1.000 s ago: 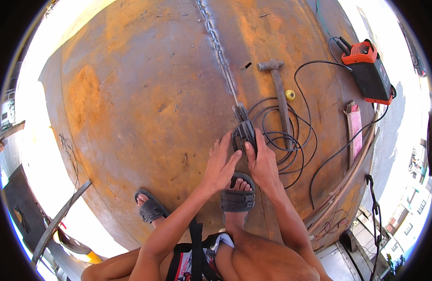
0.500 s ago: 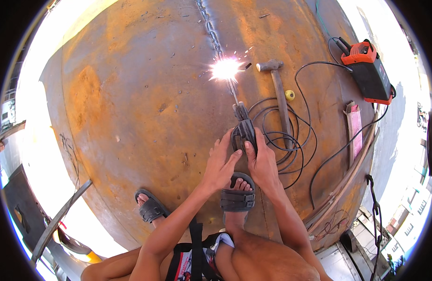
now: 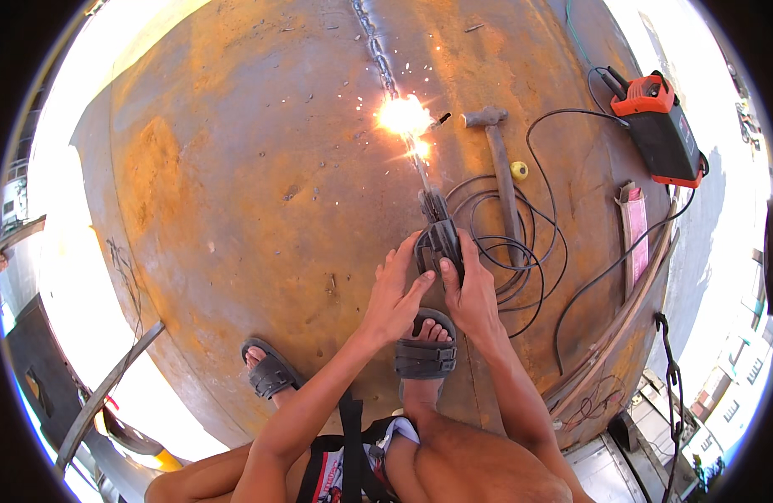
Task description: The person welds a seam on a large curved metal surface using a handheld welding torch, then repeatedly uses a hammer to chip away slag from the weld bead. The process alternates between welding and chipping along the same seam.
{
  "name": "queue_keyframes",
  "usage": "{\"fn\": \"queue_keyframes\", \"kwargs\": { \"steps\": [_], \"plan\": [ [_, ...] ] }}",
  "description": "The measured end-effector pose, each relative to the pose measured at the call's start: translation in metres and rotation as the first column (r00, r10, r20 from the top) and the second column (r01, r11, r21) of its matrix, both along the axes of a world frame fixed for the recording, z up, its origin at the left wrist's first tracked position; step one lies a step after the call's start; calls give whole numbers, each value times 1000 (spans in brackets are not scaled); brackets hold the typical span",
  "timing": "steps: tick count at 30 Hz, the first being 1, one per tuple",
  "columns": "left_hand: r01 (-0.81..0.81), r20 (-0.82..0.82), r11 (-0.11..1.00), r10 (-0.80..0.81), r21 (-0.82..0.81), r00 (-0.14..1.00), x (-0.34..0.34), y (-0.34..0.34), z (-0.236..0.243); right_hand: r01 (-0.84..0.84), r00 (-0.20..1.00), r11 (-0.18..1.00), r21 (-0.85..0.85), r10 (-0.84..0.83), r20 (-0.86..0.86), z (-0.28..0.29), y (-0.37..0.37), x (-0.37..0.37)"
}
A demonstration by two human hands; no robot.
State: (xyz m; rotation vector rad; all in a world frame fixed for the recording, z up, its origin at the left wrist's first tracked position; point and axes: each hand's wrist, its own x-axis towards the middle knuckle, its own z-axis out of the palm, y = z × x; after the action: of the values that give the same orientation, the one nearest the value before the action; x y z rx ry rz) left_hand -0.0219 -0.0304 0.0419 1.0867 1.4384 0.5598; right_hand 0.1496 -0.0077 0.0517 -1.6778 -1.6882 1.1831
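Across most of the frame, we bend over a broad, rust-stained steel plate (image 3: 235, 210), a beaded seam (image 3: 372, 40) running down it from the top edge. At the upper right sits our orange-and-black welding machine (image 3: 659, 130), its dark cable (image 3: 562, 110) looping toward the middle. Right of centre lies a hammer (image 3: 504, 180). Just below centre, our left hand (image 3: 392, 289) and right hand (image 3: 473, 293) are both clamped on the black electrode holder (image 3: 441, 235), one from each side. Its thin rod (image 3: 424, 178) points up along the seam, the far end lost in glare. Nothing burned there a second ago; since the last half second the flare (image 3: 403, 116) has turned more orange, a smaller glow (image 3: 421, 149) has appeared below it, and sparks fly wider. We judge that the arc has caught at the seam, so a steady hold matters.
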Motion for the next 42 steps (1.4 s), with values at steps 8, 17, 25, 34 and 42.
{"fn": "queue_keyframes", "kwargs": {
  "steps": [8, 17, 25, 34, 42],
  "plan": [
    [29, 5, 994, -30, 110, 1000, 4, -8, -11, 32, 998, 994, 101, -37, 41, -7, -9, 3],
    [72, -48, 996, -70, 45, 996, 4, -5, -7, 85, 994, 991, 99, -92, 59, -5, -4, -4],
    [62, -10, 998, -62, 22, 998, 2, -5, -6, 40, 995, 985, 171, -54, 83, -9, -3, -5],
    [60, -23, 998, -60, 17, 998, 2, -4, -6, 31, 993, 985, 170, -50, 104, -11, -3, -5],
    [64, -50, 998, -62, 26, 997, 2, -4, -7, 32, 993, 986, 165, -50, 106, -10, -2, -5]
  ]
}}
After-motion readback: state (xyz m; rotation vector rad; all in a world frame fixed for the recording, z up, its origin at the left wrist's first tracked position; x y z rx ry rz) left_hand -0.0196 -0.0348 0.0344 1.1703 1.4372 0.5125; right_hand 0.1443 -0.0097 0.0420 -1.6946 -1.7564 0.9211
